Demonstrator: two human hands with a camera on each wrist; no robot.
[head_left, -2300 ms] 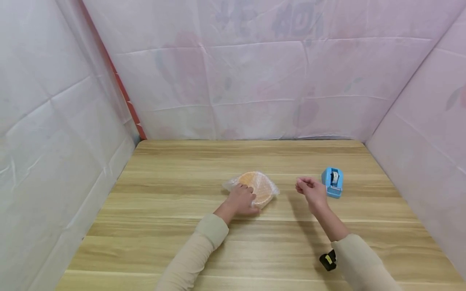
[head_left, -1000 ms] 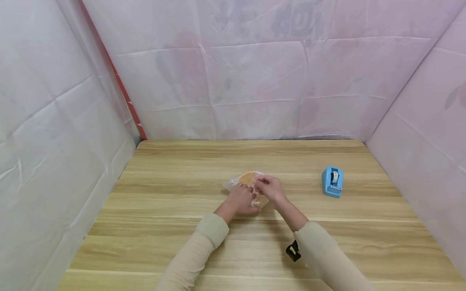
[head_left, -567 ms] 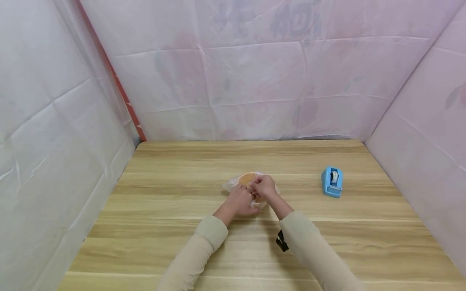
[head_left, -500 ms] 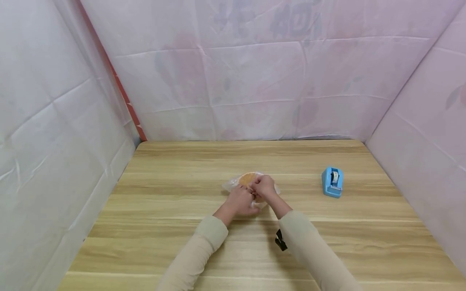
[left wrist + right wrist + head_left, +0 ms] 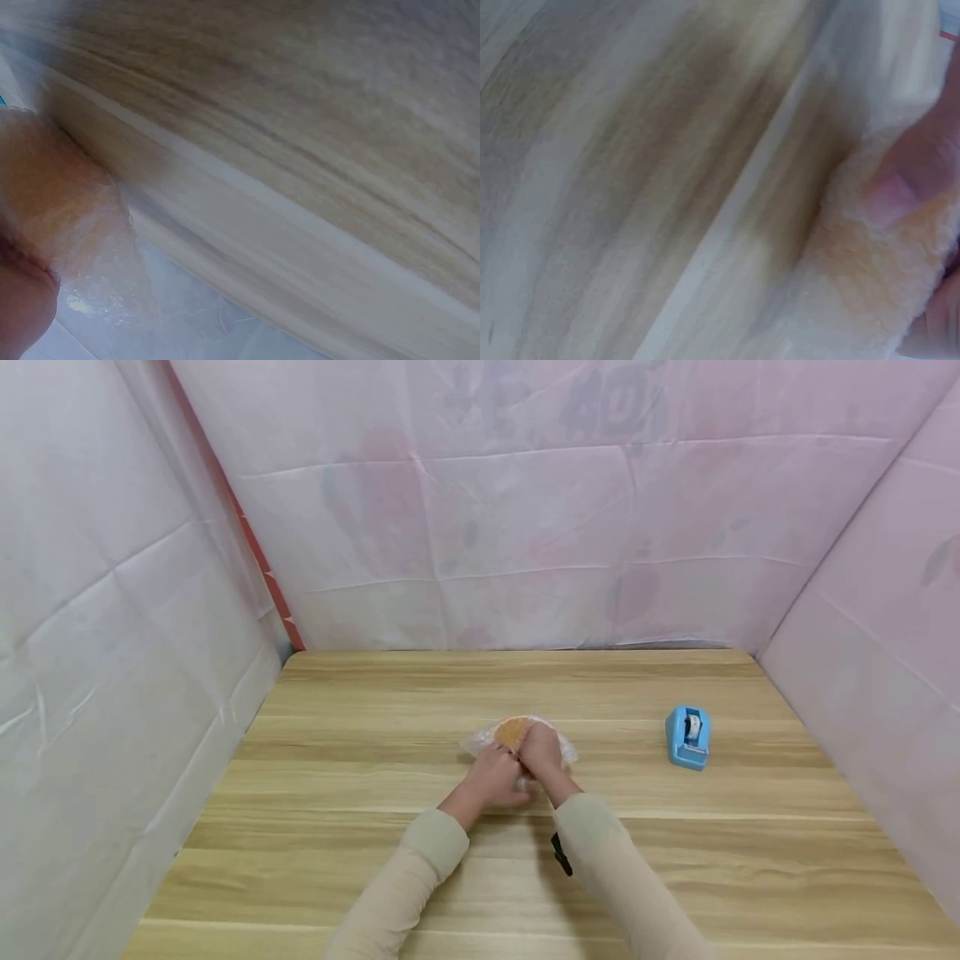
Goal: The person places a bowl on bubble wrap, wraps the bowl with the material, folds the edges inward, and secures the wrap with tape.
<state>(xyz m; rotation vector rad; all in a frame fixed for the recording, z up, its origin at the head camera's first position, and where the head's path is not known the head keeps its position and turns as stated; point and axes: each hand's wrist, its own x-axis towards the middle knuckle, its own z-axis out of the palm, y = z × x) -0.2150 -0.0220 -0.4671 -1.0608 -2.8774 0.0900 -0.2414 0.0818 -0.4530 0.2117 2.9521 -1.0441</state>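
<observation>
A round orange thing in clear bubble wrap [image 5: 512, 732] lies on the table in the head view, loose plastic spreading at both sides. My left hand [image 5: 497, 775] holds it from the near left, fingers over the top. My right hand [image 5: 540, 750] is on its right part, fingers bent and mostly hidden beneath the hand. In the right wrist view my right thumb [image 5: 911, 184] presses against the wrapped side. The left wrist view shows part of my left hand [image 5: 26, 307] at the wrap. Whether tape lies under the right fingers cannot be seen.
A blue tape dispenser [image 5: 687, 737] with a roll in it stands to the right on the wooden table [image 5: 360, 693]. A small black device [image 5: 561, 854] shows beside the right cuff. White sheeting [image 5: 525, 543] hangs behind and at both sides.
My right hand has come left from near the tape dispenser, its fingers pinched, onto the wrapped thing, and now lies lower against it. My left hand has stayed in place.
</observation>
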